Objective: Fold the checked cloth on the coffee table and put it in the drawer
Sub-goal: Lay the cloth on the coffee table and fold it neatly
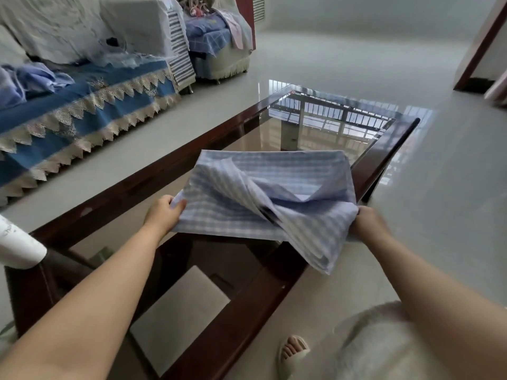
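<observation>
Glass-topped table (343, 138) carries the cloth (274, 185), long axis left-right, near edge raised off the glass. Left hand (162, 215) pinches its left corner, right hand (367, 223) grips the right; both equally near. Drawer not visible.

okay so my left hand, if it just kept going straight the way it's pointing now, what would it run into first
Your left hand grips the near left corner of the checked cloth and points up and to the right across the coffee table. Going straight on, it would likely meet the cloth's raised, bunched fold first, though depth is hard to judge.
</observation>
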`<state>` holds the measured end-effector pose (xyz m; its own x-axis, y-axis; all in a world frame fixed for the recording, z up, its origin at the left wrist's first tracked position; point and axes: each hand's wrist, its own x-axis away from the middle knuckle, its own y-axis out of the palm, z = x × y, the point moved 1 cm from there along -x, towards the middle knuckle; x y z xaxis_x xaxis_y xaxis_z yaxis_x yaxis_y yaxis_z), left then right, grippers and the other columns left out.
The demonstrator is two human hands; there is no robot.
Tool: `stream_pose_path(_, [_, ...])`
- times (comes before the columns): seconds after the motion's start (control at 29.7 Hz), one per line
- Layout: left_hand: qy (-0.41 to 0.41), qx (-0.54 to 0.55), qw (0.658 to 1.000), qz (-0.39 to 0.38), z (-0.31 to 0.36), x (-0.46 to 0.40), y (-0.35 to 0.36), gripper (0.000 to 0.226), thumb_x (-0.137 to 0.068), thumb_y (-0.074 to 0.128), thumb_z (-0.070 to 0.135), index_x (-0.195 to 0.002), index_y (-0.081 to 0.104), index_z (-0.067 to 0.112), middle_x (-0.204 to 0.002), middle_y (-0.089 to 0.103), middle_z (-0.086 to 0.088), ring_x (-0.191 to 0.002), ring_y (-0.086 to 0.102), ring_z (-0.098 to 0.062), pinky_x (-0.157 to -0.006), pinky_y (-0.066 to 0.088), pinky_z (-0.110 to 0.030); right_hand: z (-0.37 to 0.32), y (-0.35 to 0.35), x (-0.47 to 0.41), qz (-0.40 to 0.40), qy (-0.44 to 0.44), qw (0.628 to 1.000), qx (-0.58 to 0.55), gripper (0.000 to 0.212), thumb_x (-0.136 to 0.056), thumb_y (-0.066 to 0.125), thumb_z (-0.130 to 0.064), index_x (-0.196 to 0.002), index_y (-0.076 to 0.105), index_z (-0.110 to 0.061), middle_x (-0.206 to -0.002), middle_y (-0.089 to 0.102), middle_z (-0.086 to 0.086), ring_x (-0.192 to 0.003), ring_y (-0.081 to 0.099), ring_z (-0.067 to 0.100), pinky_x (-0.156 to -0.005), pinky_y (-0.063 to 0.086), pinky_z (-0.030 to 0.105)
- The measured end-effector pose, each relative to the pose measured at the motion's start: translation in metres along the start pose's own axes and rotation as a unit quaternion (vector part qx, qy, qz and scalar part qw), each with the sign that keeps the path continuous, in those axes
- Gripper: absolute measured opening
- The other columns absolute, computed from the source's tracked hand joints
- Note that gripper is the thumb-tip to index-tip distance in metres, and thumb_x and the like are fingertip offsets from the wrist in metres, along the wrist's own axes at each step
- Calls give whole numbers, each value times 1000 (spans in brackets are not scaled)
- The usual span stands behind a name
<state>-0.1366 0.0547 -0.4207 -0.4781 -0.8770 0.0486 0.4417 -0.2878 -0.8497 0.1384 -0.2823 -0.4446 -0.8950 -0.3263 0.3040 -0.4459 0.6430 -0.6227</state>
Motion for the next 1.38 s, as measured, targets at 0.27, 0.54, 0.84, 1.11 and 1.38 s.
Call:
stream_pose_path(0.27, [-85,-240,953,-162,-1,-17,-39,41,-99,44,34,-122,58,4,-126,59,-14,-115,55,-29,-92,40,-33,9,-4,43,-269,156,946,-87,25,-90,45,-16,-65,44,-19,-51,38,0,-48,29,13,-48,28,23])
stream_pose_path(0.54, [-101,-258,939,-202,5,-2,-37,25,-86,59,10,-107,60,-3,-99,65,-18,-87,62,-29,-75,50,-35,3,4,48,4,-455,857,242,94,-65,83,-10,-141,35,-36,-134,38,-1,-110,52,21,-79,46,24])
stream_pose_path(0.84, [-112,-258,943,-178,3,0,-33,26,-90,52,7,-112,59,-5,-112,63,-22,-101,62,-34,-80,47,-36,-13,25,33,-180,85,959,-201,21,-96,47,-21,-103,60,-5,-97,66,12,-78,64,26,-77,54,39])
stream_pose_path(1.11, [-166,-232,917,-278,16,-11,-45,50,-87,62,15,-131,42,4,-116,56,-20,-92,61,-33,-69,51,-35,-11,19,22,-70,32,993,-94,7,-85,62,-19,-81,58,-14,-93,67,13,-89,65,33,-80,55,48])
stream_pose_path(1.38, [-145,-76,981,-104,19,-40,-27,58,-90,53,48,-119,56,-3,-123,58,-24,-105,57,-37,-87,44,-41,-5,23,23,-29,-31,998,-40,23,-93,54,-35,-90,57,-13,-94,65,7,-84,62,25,-77,52,40])
